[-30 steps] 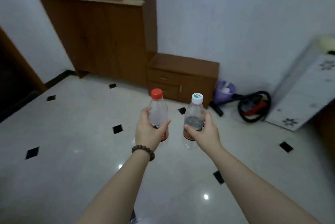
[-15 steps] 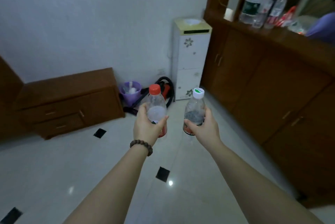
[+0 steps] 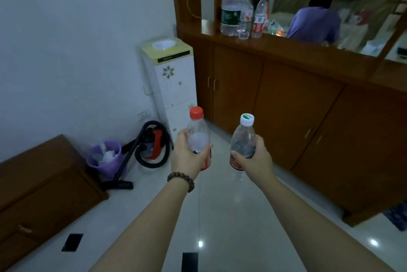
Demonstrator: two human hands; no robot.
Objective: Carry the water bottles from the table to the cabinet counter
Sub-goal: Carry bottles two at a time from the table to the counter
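Observation:
My left hand (image 3: 187, 159) grips a clear water bottle with a red cap (image 3: 197, 130), held upright in front of me. My right hand (image 3: 253, 159) grips a second clear bottle with a white and green cap (image 3: 244, 135), also upright. Both bottles hang over the white tiled floor. The wooden cabinet counter (image 3: 286, 48) runs across the upper right, above brown cabinet doors. On its left part stand a large clear bottle (image 3: 233, 3) and two small bottles (image 3: 259, 18).
A white water dispenser (image 3: 171, 82) stands against the wall left of the cabinet. A vacuum cleaner (image 3: 152, 144) and a purple bin (image 3: 104, 159) sit on the floor beside it. A low wooden drawer unit (image 3: 44, 183) is at left. A person in purple (image 3: 315, 23) is behind the counter.
The view has swung to the right and closer to the cabinet; the counter and its bottles now fill the upper right. Both hands still hold their bottles the same way.

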